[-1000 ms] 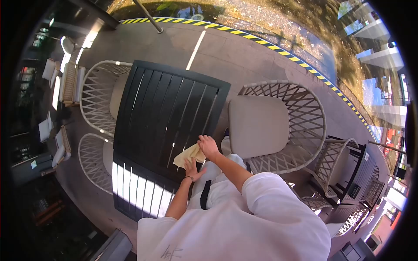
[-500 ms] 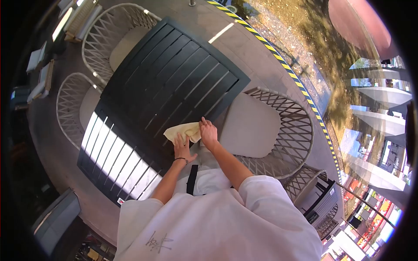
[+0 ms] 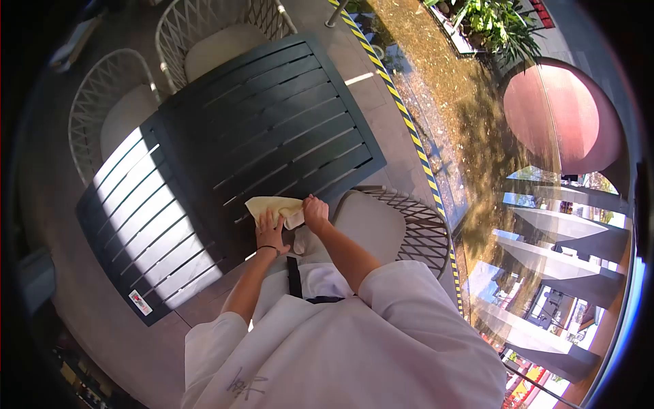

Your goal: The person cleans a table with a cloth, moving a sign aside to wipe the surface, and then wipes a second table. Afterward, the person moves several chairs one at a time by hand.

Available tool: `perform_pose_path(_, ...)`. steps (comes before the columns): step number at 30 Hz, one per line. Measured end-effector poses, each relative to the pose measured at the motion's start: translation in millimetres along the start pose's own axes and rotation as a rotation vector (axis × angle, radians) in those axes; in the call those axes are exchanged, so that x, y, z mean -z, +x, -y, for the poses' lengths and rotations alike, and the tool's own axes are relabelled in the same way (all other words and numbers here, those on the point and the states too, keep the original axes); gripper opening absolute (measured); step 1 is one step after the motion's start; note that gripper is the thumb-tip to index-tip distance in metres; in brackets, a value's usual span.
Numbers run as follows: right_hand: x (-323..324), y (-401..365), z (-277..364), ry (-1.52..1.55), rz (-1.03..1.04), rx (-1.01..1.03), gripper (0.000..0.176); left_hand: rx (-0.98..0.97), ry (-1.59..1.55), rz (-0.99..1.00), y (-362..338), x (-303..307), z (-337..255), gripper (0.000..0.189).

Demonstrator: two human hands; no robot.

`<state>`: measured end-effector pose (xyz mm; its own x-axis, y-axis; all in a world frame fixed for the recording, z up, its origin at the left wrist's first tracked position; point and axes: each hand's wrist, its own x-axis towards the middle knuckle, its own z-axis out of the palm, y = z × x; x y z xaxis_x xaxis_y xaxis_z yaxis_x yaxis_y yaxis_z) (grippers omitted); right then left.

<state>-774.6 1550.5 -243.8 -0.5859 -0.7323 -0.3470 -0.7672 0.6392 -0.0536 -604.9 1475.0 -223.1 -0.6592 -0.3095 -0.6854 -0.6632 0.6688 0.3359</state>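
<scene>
A pale yellow cloth [image 3: 262, 204] lies on the near edge of a dark slatted table [image 3: 272, 123]. My left hand [image 3: 271, 235], a thin dark band at its wrist, presses on the cloth with its fingers spread. At the cloth's right end, my right hand [image 3: 315, 213] is closed, pinching its edge. The part of the cloth beneath my left palm is hidden.
Woven chairs with cushions stand at the far side [image 3: 228, 48], far left [image 3: 126, 116] and right [image 3: 375, 221]. A small sticker [image 3: 140, 302] marks the table's near left corner. Yellow-black striped edging [image 3: 402, 102] runs along shallow water on the right.
My view has turned and shifted, so the table and chairs sit differently in the picture. Both hands remain on the cloth, with little visible change in their hold.
</scene>
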Motion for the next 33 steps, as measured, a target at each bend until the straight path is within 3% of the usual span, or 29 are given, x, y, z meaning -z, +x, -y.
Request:
perform_pose_path(4,5,5,1,-0.051,0.097,0.022,0.019,0.010,0.024,-0.014,5,-3,-3,0.111)
perform_pose_path(7,3,3,-7,-0.009,-0.029,0.134,0.018,0.010,0.061,0.014,10,2,-8,0.107)
perform_pose_path(10,8,9,-14,-0.009,0.089,0.150,0.011,0.006,-0.055,-0.044,20,-4,-11,0.104)
perform_pose_path(14,13,22,-22,-0.118,0.103,0.376,0.011,0.058,-0.066,0.013,31,-3,-13,0.100)
perform_pose_path(17,31,40,-29,-0.140,0.192,0.474,0.011,0.178,-0.214,-0.075,46,-22,-26,0.099)
perform_pose_path(21,50,74,-65,-0.046,0.187,0.494,0.012,0.353,-0.306,-0.182,71,-5,-77,0.099)
perform_pose_path(23,45,93,-110,-0.028,0.133,0.491,0.013,0.315,-0.356,-0.287,87,3,-119,0.095)
perform_pose_path(29,75,133,-278,0.146,0.001,0.379,0.015,0.304,-0.284,-0.248,161,28,-266,0.093)
perform_pose_path(33,96,174,-311,0.369,0.006,0.251,0.016,0.410,-0.339,-0.283,210,33,-323,0.086)
